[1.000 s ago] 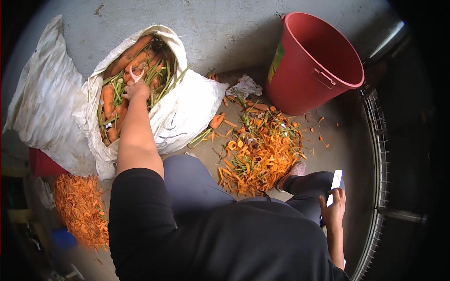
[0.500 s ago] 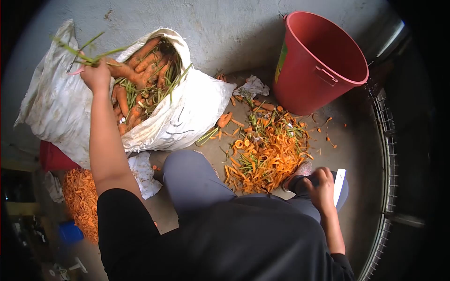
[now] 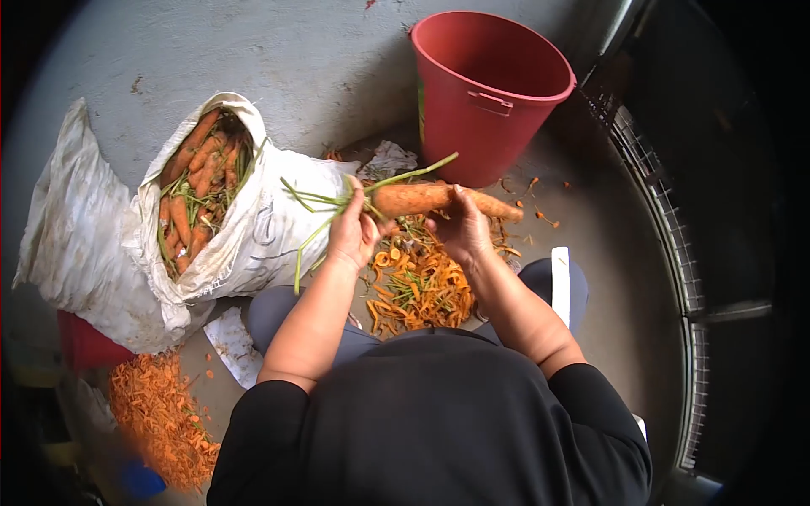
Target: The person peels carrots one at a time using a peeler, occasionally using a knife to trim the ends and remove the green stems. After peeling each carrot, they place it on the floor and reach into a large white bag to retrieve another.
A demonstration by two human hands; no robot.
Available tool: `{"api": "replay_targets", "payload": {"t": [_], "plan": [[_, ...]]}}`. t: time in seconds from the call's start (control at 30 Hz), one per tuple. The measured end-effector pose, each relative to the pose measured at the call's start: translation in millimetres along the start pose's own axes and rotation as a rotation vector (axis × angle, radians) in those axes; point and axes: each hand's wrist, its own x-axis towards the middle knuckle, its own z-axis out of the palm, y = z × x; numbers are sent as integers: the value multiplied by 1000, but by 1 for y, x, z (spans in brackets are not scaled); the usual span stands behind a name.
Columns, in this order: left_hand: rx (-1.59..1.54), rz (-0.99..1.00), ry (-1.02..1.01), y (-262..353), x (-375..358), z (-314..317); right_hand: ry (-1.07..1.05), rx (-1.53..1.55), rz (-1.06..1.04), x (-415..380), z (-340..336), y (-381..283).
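Note:
A large orange carrot point(image 3: 413, 199) with long green stalks lies level in front of me, above the floor. My left hand point(image 3: 357, 229) is closed around its stalk end at the left. My right hand point(image 3: 466, 228) grips the carrot's middle, its fingers partly behind it, and the tapered tip sticks out to the right. Below both hands a heap of orange peelings point(image 3: 422, 291) and green stalk bits covers the floor. To the left, an open white sack point(image 3: 287, 198) lies on its side, full of carrots point(image 3: 202, 160) with stalks.
A tall red bucket point(image 3: 481, 126) stands by the wall at the back. On my right knee rests a flat white strip-like object point(image 3: 560, 285). Another pile of orange pieces point(image 3: 160, 413) lies at lower left, near a blurred blue object point(image 3: 142, 479). A metal grille point(image 3: 666, 228) edges the right side.
My left hand has come from the sack's mouth to the middle with a carrot. My right hand has risen from my knee onto that carrot. The view has shifted right.

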Motion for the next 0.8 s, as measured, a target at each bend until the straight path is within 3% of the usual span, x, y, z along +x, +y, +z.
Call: {"api": "replay_targets", "payload": {"t": [0.07, 0.1, 0.2, 0.27, 0.33, 0.43, 0.53, 0.6, 0.67, 0.73, 0.77, 0.8], "plan": [[158, -300, -110, -23, 0, -7, 186, -261, -194, -1, -13, -18], [299, -478, -19, -29, -4, -6, 232, -339, -277, 1, -18, -28], [656, -428, 2, -44, -8, -23, 371, -609, -450, -1, -31, -51], [985, -193, 116, -50, 0, -36, 400, -786, -478, -3, -37, -59], [1550, 493, 385, -54, -8, -24, 419, -1010, -549, 4, -41, -62], [1562, 620, 24, -53, -17, 5, 383, -1407, -478, -6, -15, -57], [1357, 805, -111, -68, -18, 27, 205, -1695, -363, -23, 36, -43], [1331, 615, -143, -68, -12, 25, 86, -1705, -341, -23, 52, -30], [1223, 547, -277, -77, 15, -1, -132, -1563, -322, -13, 45, -23], [746, 362, -351, -65, 18, -12, -206, -1009, 34, 0, 34, -29], [653, 247, -387, -58, 18, -15, -124, -797, 139, 9, 21, -28], [514, 50, -412, -54, 20, -18, -88, -835, 189, 22, 2, -19]]}}
